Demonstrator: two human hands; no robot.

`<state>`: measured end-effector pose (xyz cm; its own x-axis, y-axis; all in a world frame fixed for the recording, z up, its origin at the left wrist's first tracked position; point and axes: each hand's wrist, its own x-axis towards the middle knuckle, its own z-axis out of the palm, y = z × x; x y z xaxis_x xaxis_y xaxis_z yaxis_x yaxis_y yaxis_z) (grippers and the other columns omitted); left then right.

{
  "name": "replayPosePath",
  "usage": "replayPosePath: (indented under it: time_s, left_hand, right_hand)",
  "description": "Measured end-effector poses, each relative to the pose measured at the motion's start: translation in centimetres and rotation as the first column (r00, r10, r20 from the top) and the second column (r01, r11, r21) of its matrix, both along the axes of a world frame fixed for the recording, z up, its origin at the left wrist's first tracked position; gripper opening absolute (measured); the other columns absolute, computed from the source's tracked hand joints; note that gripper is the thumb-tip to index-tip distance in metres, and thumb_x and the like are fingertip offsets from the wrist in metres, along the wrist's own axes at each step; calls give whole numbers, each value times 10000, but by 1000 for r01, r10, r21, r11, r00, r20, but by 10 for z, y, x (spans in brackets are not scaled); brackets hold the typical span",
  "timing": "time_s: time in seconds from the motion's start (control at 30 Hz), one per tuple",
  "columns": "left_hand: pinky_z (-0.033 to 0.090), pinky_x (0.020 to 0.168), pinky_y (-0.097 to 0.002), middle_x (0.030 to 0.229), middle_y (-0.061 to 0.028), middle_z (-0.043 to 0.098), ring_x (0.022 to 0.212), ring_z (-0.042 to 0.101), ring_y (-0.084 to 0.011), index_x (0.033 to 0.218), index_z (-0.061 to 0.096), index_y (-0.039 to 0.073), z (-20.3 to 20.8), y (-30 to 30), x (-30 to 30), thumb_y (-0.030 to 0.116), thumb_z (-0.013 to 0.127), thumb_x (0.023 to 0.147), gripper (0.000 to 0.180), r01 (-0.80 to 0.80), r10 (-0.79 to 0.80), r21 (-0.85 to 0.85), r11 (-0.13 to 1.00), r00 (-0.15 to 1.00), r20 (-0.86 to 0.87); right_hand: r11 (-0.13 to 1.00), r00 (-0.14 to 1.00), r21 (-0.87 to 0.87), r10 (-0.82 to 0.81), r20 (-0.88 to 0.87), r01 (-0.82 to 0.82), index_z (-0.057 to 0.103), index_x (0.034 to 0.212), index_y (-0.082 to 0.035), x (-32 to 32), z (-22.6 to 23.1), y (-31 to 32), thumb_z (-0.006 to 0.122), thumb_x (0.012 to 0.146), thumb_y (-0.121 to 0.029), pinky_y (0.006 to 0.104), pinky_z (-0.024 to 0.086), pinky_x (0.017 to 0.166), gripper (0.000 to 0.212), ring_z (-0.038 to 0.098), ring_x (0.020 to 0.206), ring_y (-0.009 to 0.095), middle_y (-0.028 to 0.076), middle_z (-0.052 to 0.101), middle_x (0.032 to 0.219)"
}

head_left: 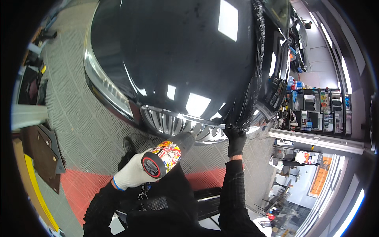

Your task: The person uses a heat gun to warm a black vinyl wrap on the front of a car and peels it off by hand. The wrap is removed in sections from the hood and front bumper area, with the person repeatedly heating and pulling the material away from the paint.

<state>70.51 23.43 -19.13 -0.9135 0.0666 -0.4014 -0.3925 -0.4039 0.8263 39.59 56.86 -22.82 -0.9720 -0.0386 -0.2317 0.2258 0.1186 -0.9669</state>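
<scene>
My left hand [133, 173], in a white knit glove, is wrapped round a heat gun [169, 153] covered in colourful stickers. Its dark nozzle points up toward the chrome grille [173, 122] of a black car. My right hand [235, 141], in a black glove, is closed at the front corner of the bonnet [173, 51]. Its fingers pinch the loose edge of a glossy black film [252, 100], which hangs crumpled along the bonnet's right side. The fingertips are partly lost against the dark film. Left of the grille is a headlight [108, 89].
Grey grid floor tiles [75, 110] with a red strip [85, 183] lie around the car. Brown panels [37, 156] lean at the left. Shelves with goods [319, 110] stand at the right, and another car [298, 39] is farther back.
</scene>
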Motion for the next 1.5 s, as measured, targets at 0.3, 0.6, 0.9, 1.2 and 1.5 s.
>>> replayPosePath:
  time_s: [0.3, 0.6, 0.9, 1.2, 1.5]
  left_hand:
    - [606, 841, -323, 1041, -94, 779, 908, 732, -145, 1314, 672, -23, 60, -46, -26, 61, 823, 824, 520, 12, -3, -209, 978, 999, 44]
    - [609, 714, -326, 926, -144, 774, 779, 731, -185, 1317, 679, -76, 127, -79, -108, -92, 574, 859, 470, 5, -13, -167, 986, 999, -48]
    - [624, 735, -311, 1292, -187, 742, 844, 749, -172, 1365, 624, -66, 138, -87, -170, -103, 557, 917, 455, 6, -5, -113, 994, 1000, 9]
    - [614, 721, -311, 1273, -193, 746, 797, 735, -157, 1346, 627, -83, 123, -103, -212, -29, 578, 948, 405, 88, -89, -42, 995, 995, -43]
    - [623, 697, -333, 1295, -205, 730, 791, 752, -205, 1307, 648, -97, 122, -166, -224, -51, 527, 900, 427, 223, -226, -54, 973, 972, -56]
  right_hand:
    - [995, 981, -3, -95, 171, 97, 490, 1482, -15, 1, -20, 12, 796, 973, -245, 435, 666, 838, 637, 762, 1016, 302, 183, 716, 1267]
    - [754, 755, 362, 632, -174, -548, 437, 1520, 8, -53, 20, -34, 961, 770, -118, 385, 622, 961, 923, 688, 1196, 223, 133, 684, 1360]
    - [864, 936, 381, 351, 12, -329, 158, 1654, 118, -45, 91, -50, 961, 752, -447, 436, 482, 1161, 1333, 579, 1392, 366, 288, 557, 1523]
    - [583, 985, 798, -150, -80, 154, 650, 1305, -51, -160, 46, -139, 757, 920, -385, 541, 557, 961, 521, 685, 1187, 467, 274, 716, 1272]
    - [685, 966, 696, -252, -51, 215, 771, 1173, -1, -166, 65, -117, 817, 861, -404, 436, 585, 914, 512, 769, 1094, 376, 236, 794, 1084]
